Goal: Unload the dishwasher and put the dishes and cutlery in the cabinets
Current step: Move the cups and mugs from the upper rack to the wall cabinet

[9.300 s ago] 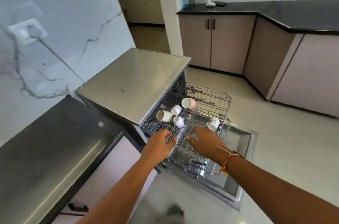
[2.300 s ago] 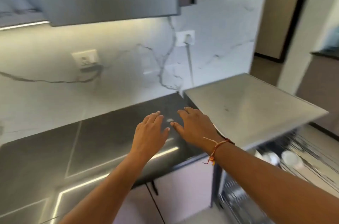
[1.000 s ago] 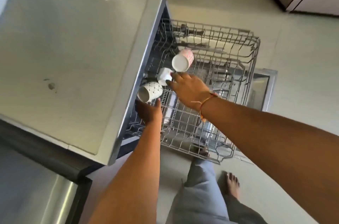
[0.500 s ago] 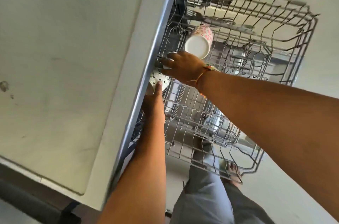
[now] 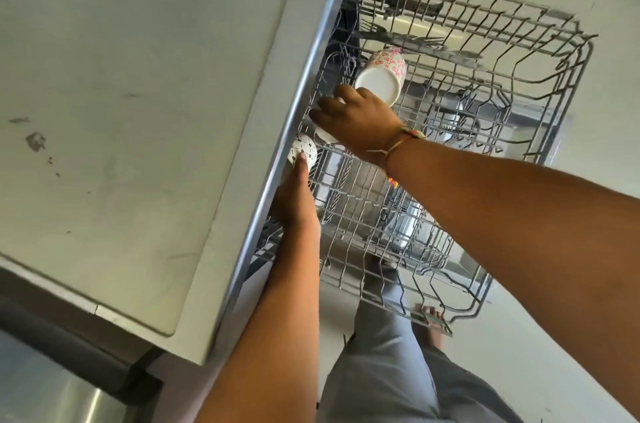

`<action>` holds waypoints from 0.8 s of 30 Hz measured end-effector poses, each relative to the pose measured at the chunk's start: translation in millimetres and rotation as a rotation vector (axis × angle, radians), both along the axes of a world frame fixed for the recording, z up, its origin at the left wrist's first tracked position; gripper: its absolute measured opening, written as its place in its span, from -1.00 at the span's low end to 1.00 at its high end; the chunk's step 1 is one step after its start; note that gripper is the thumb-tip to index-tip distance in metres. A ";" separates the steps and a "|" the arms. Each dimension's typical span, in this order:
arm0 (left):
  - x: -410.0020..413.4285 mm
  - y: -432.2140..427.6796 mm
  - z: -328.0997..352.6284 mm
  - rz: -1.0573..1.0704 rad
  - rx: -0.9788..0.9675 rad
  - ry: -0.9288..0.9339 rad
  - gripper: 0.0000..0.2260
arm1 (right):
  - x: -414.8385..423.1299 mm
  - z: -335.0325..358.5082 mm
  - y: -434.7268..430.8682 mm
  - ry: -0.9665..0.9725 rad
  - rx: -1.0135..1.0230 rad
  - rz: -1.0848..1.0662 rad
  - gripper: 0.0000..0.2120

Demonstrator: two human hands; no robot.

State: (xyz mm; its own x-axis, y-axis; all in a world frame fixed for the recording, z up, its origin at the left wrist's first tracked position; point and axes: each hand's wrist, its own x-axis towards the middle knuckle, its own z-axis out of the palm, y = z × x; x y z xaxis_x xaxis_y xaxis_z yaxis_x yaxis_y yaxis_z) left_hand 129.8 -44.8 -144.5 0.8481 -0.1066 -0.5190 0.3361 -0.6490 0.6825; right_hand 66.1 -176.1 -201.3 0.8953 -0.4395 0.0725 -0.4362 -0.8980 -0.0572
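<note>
While the left hand grips the dotted cup at frame centre, the right hand clasps a white cup just above.

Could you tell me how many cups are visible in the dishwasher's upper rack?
3: a floral cup lying mid-rack, a plain white cup under the right hand, and a speckled cup at the left hand. Others may be hidden.

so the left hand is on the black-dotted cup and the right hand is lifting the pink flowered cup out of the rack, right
Not quite. The head view shows the right hand closing on a small plain white cup, not the pink flowered cup, which lies untouched on its side in the rack just beyond. The left hand is on the black-dotted cup, as you said.
</note>
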 end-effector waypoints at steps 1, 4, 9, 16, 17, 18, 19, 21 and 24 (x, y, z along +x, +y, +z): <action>-4.3 3.1 4.3 0.012 -0.007 -0.039 -0.42 | -6.1 6.0 5.2 -0.005 0.038 -0.048 -0.62; -16.4 22.4 15.4 0.023 -0.087 -0.105 -0.27 | -33.8 34.9 28.2 -0.003 0.199 -0.198 -0.46; -51.9 72.9 40.2 -0.234 -0.055 -0.188 -0.28 | -97.2 95.5 69.4 -0.026 0.484 -0.465 -0.25; -123.9 155.8 117.8 -0.407 -0.275 -0.166 -0.20 | -196.2 180.1 146.2 -0.328 0.629 -0.603 -0.30; -132.0 167.1 131.2 -0.417 -0.301 -0.203 -0.19 | -206.8 193.6 159.3 -0.390 0.644 -0.600 -0.32; -138.4 179.4 145.3 -0.427 -0.328 -0.246 -0.18 | -216.6 206.1 173.4 -0.442 0.652 -0.592 -0.34; -144.2 192.3 161.4 -0.423 -0.357 -0.289 -0.17 | -224.7 220.2 187.2 -0.491 0.658 -0.576 -0.34; -150.2 214.4 189.4 -0.405 -0.404 -0.364 -0.16 | -232.4 244.2 207.1 -0.559 0.655 -0.536 -0.33; -147.8 253.9 238.1 -0.346 -0.485 -0.493 -0.19 | -226.0 291.9 236.1 -0.621 0.640 -0.410 -0.33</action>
State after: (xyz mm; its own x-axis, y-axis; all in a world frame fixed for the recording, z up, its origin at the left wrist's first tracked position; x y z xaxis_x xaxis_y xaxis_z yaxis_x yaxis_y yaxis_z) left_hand -18.0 209.1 93.6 0.8460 -0.5268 0.0823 -0.2479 -0.2519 0.9355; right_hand -159.9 59.9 90.6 0.5478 -0.8282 0.1181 -0.4353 -0.4027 -0.8052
